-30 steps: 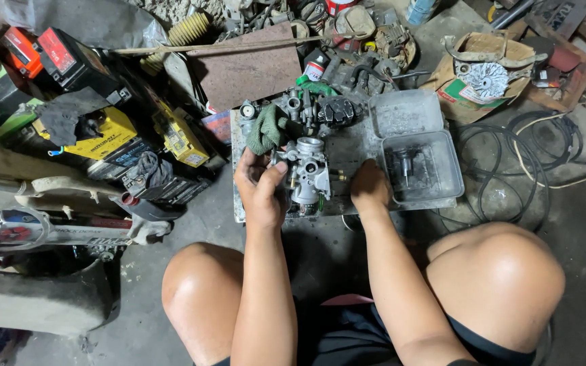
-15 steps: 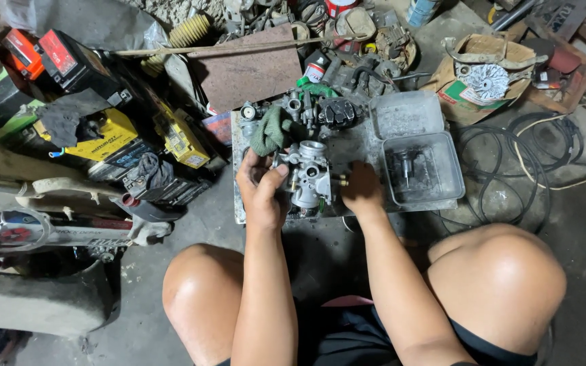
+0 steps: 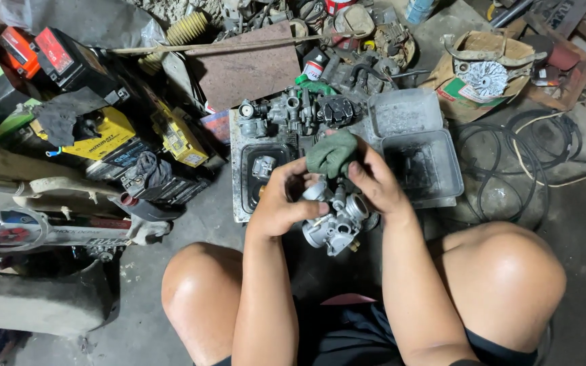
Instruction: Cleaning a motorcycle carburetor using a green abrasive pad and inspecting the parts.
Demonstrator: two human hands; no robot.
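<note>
I hold a silver carburetor (image 3: 334, 229) above my lap, between my bare knees. My left hand (image 3: 281, 202) grips its left side, fingers curled over the top. My right hand (image 3: 376, 184) is at its right side and pinches a green rag (image 3: 332, 153) against the upper part of the carburetor. The rag bunches between my two hands. Just beyond them a dirty metal tray (image 3: 244, 193) lies on the floor with a small part in it.
More carburetors (image 3: 300, 108) lie at the tray's far end. A clear plastic container (image 3: 418, 152) stands open on the right, coiled black cables (image 3: 510, 159) beyond it. Yellow batteries (image 3: 174, 139), a red-topped battery (image 3: 55, 54) and a motorcycle panel (image 3: 28, 227) crowd the left.
The carburetor has come off the tray and moved toward my body. The green rag, which lay at the tray's left, is now in my right hand on the carburetor.
</note>
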